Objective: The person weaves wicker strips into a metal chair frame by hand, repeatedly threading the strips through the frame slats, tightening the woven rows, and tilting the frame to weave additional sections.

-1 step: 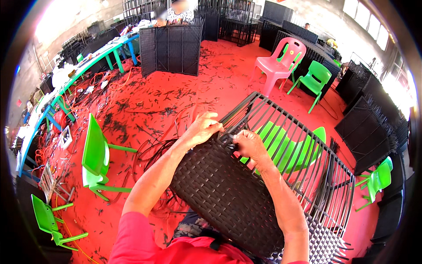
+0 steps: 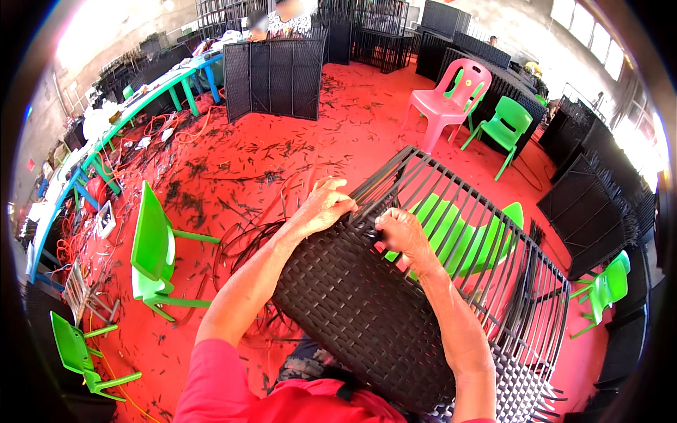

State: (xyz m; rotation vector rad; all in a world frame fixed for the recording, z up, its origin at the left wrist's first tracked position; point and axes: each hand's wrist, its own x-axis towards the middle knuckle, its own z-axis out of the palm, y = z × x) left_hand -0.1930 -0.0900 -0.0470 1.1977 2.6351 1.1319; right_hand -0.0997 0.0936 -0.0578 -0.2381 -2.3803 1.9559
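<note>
Panel of black woven strips across my lap, its far half bare bars, my left hand curled over its far left edge, my right hand pinching a strip at the weave's edge, green chair beneath the bars, red floor beyond

A person's two bare hands work on a large dark frame tilted across their lap. The near part of it is a finished black woven panel; beyond the hands only bare upright bars remain. The left hand rests on the weave's far edge, fingers curled over it. The right hand sits just beside it, pinching at that edge. Left of the left hand stands a green plastic chair on a red floor strewn with dark strip offcuts. Far beyond the right hand stands a pink chair.
</note>
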